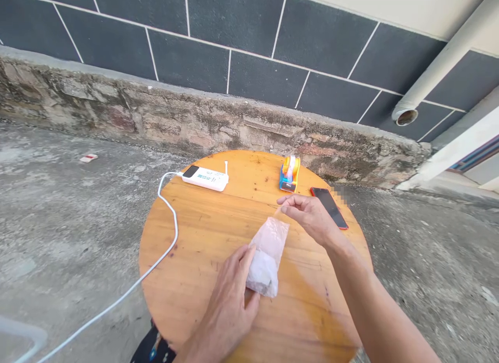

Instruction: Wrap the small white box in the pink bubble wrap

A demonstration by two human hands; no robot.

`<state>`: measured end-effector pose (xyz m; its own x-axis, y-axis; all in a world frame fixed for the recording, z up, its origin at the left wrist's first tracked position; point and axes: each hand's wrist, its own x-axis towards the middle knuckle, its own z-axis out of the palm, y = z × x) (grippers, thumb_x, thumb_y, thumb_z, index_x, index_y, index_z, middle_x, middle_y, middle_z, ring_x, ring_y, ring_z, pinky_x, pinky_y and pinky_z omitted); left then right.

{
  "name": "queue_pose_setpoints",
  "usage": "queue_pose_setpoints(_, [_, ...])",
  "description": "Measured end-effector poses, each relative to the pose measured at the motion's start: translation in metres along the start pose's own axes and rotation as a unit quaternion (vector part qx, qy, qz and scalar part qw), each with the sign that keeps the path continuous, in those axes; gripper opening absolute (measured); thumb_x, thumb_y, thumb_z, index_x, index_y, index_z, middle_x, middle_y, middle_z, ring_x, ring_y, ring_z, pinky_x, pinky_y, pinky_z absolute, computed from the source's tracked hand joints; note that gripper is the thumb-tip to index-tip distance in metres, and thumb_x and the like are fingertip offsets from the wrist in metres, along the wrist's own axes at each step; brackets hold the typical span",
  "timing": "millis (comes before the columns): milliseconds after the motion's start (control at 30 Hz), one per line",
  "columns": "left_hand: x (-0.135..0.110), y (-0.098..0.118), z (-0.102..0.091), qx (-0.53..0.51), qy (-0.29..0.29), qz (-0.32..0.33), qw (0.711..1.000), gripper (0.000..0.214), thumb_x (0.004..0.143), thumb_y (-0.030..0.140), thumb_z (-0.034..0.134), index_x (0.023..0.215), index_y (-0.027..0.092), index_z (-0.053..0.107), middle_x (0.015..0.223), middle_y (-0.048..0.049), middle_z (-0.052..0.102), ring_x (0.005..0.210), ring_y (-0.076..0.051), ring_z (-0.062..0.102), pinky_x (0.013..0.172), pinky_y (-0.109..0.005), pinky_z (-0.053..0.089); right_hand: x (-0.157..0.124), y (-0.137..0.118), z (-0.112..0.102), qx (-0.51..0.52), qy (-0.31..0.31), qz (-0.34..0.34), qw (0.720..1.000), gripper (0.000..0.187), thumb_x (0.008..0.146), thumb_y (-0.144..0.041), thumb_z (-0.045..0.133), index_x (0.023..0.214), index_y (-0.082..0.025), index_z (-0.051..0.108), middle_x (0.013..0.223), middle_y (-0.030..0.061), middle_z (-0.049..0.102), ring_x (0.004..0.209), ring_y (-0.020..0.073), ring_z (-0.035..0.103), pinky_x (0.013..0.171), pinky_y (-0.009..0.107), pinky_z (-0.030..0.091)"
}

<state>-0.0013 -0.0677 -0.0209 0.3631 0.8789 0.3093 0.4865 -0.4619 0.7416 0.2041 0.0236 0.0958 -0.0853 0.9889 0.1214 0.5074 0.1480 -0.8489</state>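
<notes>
A small, clear plastic bag [273, 241] with a whitish, bunched-up content in its lower half lies slanted on the round wooden table. My left hand [230, 295] grips its lower left side, fingers along the edge and thumb by the bottom corner. Just above the bag's top end, my right hand [306, 215] is closed in a pinch. Between its fingertips and the bag shows a thin, clear strip [278, 212], which looks like tape. Beyond my right hand stands a yellow and blue tape dispenser [289, 174] with a roll in it.
A dark-screened phone with a red edge [329, 208] lies by the table's [195, 238] right rim. At the back left is a white device [205, 178], its white cable [174, 217] running off the left side. A stone-based wall [218, 129] stands behind.
</notes>
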Motion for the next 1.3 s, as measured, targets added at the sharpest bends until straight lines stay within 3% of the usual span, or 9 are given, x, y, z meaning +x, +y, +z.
queue_pose_setpoints(233, [-0.005, 0.002, 0.003, -0.001, -0.004, -0.020, 1.000, 0.077, 0.074, 0.010, 0.051, 0.144, 0.025, 0.021, 0.144, -0.0115, 0.035, 0.132, -0.030, 0.034, 0.106, -0.049, 0.036, 0.033, 0.015, -0.012, -0.065, -0.017, 0.004, 0.998, 0.017, 0.072, -0.030, 0.058, 0.062, -0.018, 0.061, 0.090, 0.0041, 0.067, 0.089, 0.0196, 0.060, 0.079, 0.028, 0.042])
queue_pose_setpoints(367, [-0.007, 0.004, 0.001, -0.007, -0.008, -0.028, 1.000, 0.080, 0.072, 0.008, 0.051, 0.144, 0.025, 0.022, 0.144, -0.0105, 0.035, 0.133, -0.029, 0.033, 0.107, -0.048, 0.035, 0.053, 0.031, -0.010, -0.103, -0.021, 0.017, 0.994, 0.015, 0.070, -0.029, 0.059, 0.064, -0.017, 0.064, 0.073, 0.0011, 0.065, 0.069, 0.0157, 0.056, 0.063, 0.025, 0.041])
queue_pose_setpoints(533, [-0.006, 0.007, 0.001, -0.015, -0.026, -0.053, 0.998, 0.078, 0.069, 0.008, 0.051, 0.142, 0.022, 0.027, 0.143, -0.0112, 0.037, 0.132, -0.029, 0.034, 0.108, -0.048, 0.034, 0.068, 0.041, -0.005, -0.142, -0.015, 0.034, 0.989, 0.016, 0.070, -0.030, 0.057, 0.066, -0.017, 0.065, 0.051, -0.0037, 0.053, 0.049, 0.0114, 0.043, 0.047, 0.023, 0.030])
queue_pose_setpoints(667, [-0.006, 0.009, -0.001, -0.038, -0.030, -0.070, 0.996, 0.077, 0.069, 0.010, 0.053, 0.141, 0.023, 0.030, 0.144, -0.0102, 0.036, 0.133, -0.030, 0.033, 0.109, -0.050, 0.030, 0.066, 0.041, -0.001, -0.177, 0.014, 0.024, 0.984, 0.019, 0.073, -0.030, 0.053, 0.063, -0.016, 0.063, 0.055, -0.0017, 0.055, 0.054, 0.0133, 0.048, 0.051, 0.024, 0.034])
queue_pose_setpoints(767, [-0.001, 0.010, -0.014, -0.101, -0.038, -0.089, 0.990, 0.075, 0.072, 0.016, 0.057, 0.141, 0.024, 0.029, 0.145, -0.0096, 0.036, 0.133, -0.029, 0.033, 0.109, -0.048, 0.030, 0.056, 0.040, 0.002, -0.201, 0.033, 0.009, 0.979, 0.023, 0.080, -0.030, 0.046, 0.074, -0.017, 0.064, 0.067, 0.0004, 0.061, 0.065, 0.0152, 0.055, 0.057, 0.024, 0.038])
queue_pose_setpoints(867, [0.014, 0.008, -0.034, -0.175, -0.043, -0.139, 0.974, 0.060, 0.084, 0.031, 0.053, 0.140, 0.025, 0.032, 0.141, -0.0092, 0.042, 0.128, -0.026, 0.041, 0.105, -0.042, 0.037, 0.042, 0.035, 0.004, -0.230, 0.033, 0.002, 0.973, 0.022, 0.083, -0.031, 0.044, 0.083, -0.019, 0.062, 0.073, 0.0000, 0.063, 0.070, 0.0145, 0.058, 0.060, 0.023, 0.040])
queue_pose_setpoints(1000, [0.054, 0.003, -0.050, -0.156, 0.007, -0.197, 0.968, 0.046, 0.086, 0.033, 0.047, 0.130, 0.019, 0.046, 0.129, -0.0109, 0.053, 0.117, -0.023, 0.051, 0.097, -0.037, 0.042, 0.027, 0.018, 0.012, -0.298, 0.009, 0.017, 0.954, 0.025, 0.083, -0.036, 0.048, 0.070, -0.018, 0.060, 0.063, -0.0004, 0.062, 0.060, 0.0137, 0.056, 0.053, 0.023, 0.036])
queue_pose_setpoints(1133, [0.097, -0.006, -0.047, -0.127, -0.026, -0.216, 0.968, 0.046, 0.081, 0.020, 0.049, 0.126, 0.016, 0.051, 0.121, -0.0114, 0.059, 0.107, -0.021, 0.057, 0.093, -0.034, 0.043, 0.020, -0.003, 0.032, -0.390, -0.017, 0.040, 0.920, 0.029, 0.080, -0.039, 0.053, 0.063, -0.018, 0.062, 0.063, 0.0053, 0.065, 0.064, 0.0191, 0.060, 0.055, 0.027, 0.035])
queue_pose_setpoints(1300, [0.123, -0.011, -0.036, -0.158, -0.069, -0.237, 0.956, 0.041, 0.081, 0.017, 0.045, 0.120, 0.010, 0.054, 0.075, -0.0046, 0.069, 0.064, -0.015, 0.062, 0.057, -0.024, 0.047, 0.014, -0.019, 0.056, -0.477, -0.080, 0.068, 0.873, 0.031, 0.078, -0.040, 0.057, 0.083, -0.011, 0.069, 0.086, 0.0199, 0.070, 0.083, 0.0306, 0.064, 0.067, 0.034, 0.041])
